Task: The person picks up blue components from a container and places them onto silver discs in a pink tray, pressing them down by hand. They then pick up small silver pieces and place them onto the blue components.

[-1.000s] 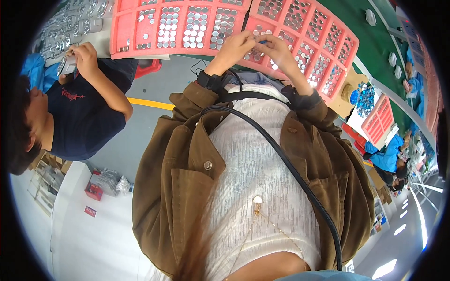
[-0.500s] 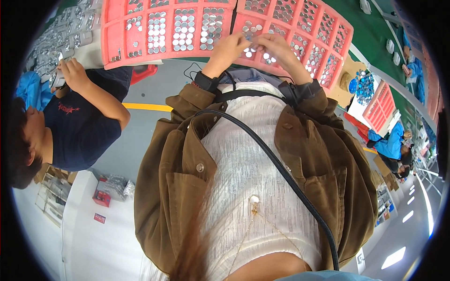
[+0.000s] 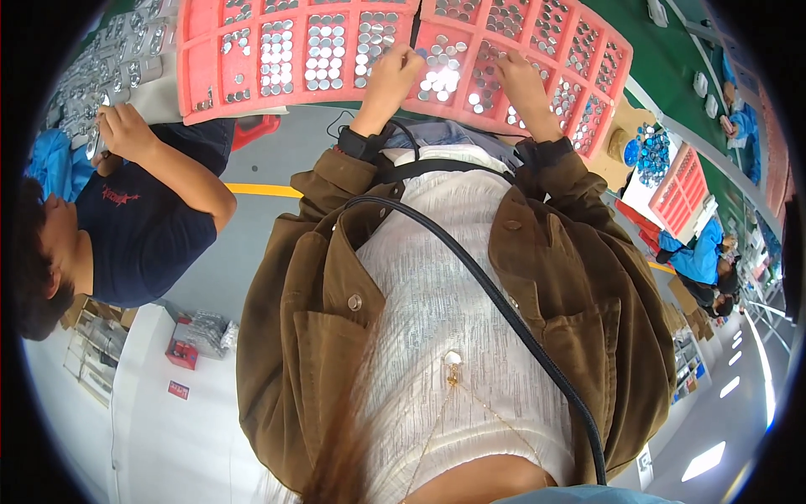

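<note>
Two pink foam trays, the left tray and the right tray, lie end to end in front of me. Their square compartments hold round silvery discs. Over the seam where the trays meet, my left hand is closed, its fingertips pressed together; whatever they hold is too small to make out. My right hand hovers over the right tray with thumb and fingers pinched, and their content is hidden. Between the hands, a compartment with bright discs lies in plain sight.
At my left a person in a dark shirt handles a metallic part beside many clear-packed pieces. On my right stand a pile of blue discs and another pink tray. A red stool shows below the left tray.
My hands were together over the right tray, fingertips meeting around a small piece. They have parted: the left moved left to the seam, the right moved right over the compartments.
</note>
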Motion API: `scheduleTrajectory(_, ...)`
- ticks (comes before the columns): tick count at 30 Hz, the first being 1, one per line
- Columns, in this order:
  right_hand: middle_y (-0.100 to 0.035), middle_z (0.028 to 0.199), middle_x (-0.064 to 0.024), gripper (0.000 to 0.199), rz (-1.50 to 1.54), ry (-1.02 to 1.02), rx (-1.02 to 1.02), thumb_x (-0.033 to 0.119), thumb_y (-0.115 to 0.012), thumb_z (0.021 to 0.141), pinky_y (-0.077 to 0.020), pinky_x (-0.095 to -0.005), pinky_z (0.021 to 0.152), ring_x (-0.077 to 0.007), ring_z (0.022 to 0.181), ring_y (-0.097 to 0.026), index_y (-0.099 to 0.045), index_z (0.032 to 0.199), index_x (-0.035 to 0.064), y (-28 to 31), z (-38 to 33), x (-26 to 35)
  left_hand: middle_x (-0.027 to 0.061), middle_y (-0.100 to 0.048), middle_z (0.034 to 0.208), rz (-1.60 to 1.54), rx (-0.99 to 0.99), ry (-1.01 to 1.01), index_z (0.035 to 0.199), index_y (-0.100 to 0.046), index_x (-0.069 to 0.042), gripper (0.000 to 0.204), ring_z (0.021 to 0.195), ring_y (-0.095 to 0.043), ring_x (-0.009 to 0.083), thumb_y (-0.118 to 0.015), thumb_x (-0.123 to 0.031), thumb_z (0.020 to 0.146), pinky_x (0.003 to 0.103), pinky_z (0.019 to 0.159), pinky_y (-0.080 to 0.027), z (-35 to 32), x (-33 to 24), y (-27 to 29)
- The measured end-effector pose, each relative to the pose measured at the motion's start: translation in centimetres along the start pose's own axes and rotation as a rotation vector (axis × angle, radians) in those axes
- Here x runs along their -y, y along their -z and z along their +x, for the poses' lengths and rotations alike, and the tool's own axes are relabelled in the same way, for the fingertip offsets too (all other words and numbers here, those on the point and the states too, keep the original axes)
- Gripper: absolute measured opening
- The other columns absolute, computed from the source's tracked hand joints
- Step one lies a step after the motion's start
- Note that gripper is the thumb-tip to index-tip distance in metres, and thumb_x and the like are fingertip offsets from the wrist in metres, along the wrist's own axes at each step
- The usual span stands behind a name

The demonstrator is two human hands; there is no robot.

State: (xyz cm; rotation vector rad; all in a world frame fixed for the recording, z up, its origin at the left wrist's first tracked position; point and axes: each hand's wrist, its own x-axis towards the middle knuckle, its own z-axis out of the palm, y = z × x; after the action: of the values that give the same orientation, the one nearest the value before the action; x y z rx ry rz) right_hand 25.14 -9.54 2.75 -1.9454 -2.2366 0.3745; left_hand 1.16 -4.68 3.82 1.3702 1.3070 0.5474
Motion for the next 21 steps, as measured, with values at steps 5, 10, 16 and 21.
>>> scheduleTrajectory(5,-0.053,0.081,-0.0134,0.011,-0.028,-0.012,0.019,0.012,-0.053,0.078,-0.0477,-0.0410,0.060,-0.0322,0.071,-0.057,-0.057,0.082,0.0026,-0.6,0.0,0.5,0.0130,-0.057,0.066,-0.031,0.004,0.027,0.080,-0.054,0.001,0.024,0.062,-0.057,0.0239,-0.049,-0.023,0.078,0.033,0.059,-0.043,-0.2,0.3,0.3)
scheduleTrajectory(10,-0.053,0.082,-0.0135,0.011,-0.056,-0.031,-0.013,0.012,-0.053,0.078,-0.0477,-0.0413,0.061,-0.0326,0.071,-0.057,-0.056,0.080,0.0018,-0.7,0.0,0.9,0.0129,-0.058,0.066,-0.036,0.018,0.032,0.080,-0.054,0.001,0.025,0.063,-0.058,0.0240,-0.049,-0.024,0.078,0.033,0.060,-0.043,-0.5,-0.4,0.3)
scheduleTrajectory(16,-0.055,0.081,-0.0139,0.010,-0.089,-0.020,-0.045,0.008,-0.057,0.073,-0.0500,-0.0360,0.057,-0.0288,0.070,-0.060,-0.056,0.080,0.0006,-0.5,0.3,0.8,0.0128,-0.058,0.068,-0.067,0.059,0.044,0.080,-0.053,0.001,0.026,0.063,-0.057,0.0230,-0.050,-0.025,0.077,0.032,0.060,-0.042,-0.5,-0.7,0.2)
scheduleTrajectory(21,-0.060,0.085,-0.0127,0.022,0.394,-0.202,-0.043,0.018,-0.055,0.081,-0.0482,-0.0337,0.063,-0.0256,0.068,-0.059,-0.060,0.097,0.0032,4.0,1.0,5.5,0.0095,-0.054,0.064,-0.084,0.120,0.012,0.081,-0.053,0.001,0.027,0.060,-0.054,0.0160,-0.049,-0.026,0.080,0.030,0.057,-0.041,-0.9,-0.9,0.2)
